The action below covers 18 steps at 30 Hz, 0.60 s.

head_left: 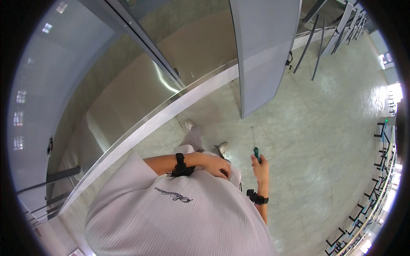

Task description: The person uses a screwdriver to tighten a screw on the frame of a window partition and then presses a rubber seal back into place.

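My right hand (261,167) is closed around a small dark green object (256,152), whose upper end sticks out past the thumb; its exact kind is too small to tell. It is held out over the floor, to the right of my body. Across my waist lies my left arm, with my left hand (218,165) curled in front of the pale ribbed shirt (183,217). Something dark shows at its fingers, but I cannot make out what it is. Black straps with small devices (257,197) circle both wrists.
A tall grey panel (267,55) stands ahead, its lower corner near my shoes (223,147). Along the left runs a glass partition (124,102) with a pale base ledge (149,123). Dark-legged furniture (378,179) lines the far right, and metal legs (316,47) show at the upper right.
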### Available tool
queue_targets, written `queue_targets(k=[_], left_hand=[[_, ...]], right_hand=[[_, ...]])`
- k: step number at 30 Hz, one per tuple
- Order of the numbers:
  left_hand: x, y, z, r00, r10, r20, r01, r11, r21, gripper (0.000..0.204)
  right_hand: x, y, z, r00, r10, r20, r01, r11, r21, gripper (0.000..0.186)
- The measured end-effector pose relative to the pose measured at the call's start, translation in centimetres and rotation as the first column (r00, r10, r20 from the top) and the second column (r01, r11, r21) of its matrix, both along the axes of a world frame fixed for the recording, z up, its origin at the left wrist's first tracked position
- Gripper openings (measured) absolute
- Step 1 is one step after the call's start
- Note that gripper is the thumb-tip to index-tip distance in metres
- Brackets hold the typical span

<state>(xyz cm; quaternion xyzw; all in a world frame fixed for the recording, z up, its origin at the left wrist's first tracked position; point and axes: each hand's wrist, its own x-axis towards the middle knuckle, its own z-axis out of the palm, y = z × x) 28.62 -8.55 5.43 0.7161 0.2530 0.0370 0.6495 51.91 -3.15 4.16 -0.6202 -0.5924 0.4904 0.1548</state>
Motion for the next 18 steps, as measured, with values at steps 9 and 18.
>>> queue_targets(k=[9, 18], left_hand=[[-7.0, 2.2, -0.7, 0.977, 0.197, 0.083, -0.196, 0.980, -0.015, 0.021], [-21.1, 13.9, -14.5, 0.060, 0.990, -0.126, -0.809, 0.123, 0.576, 0.019]], right_hand=[[-9.6, 4.3, 3.6, 0.853, 0.488, 0.183, -0.517, 0.838, 0.176, 0.031], [-9.3, 4.3, 2.2, 0.924, 0.275, 0.266, -0.298, 0.953, 0.047, 0.032]])
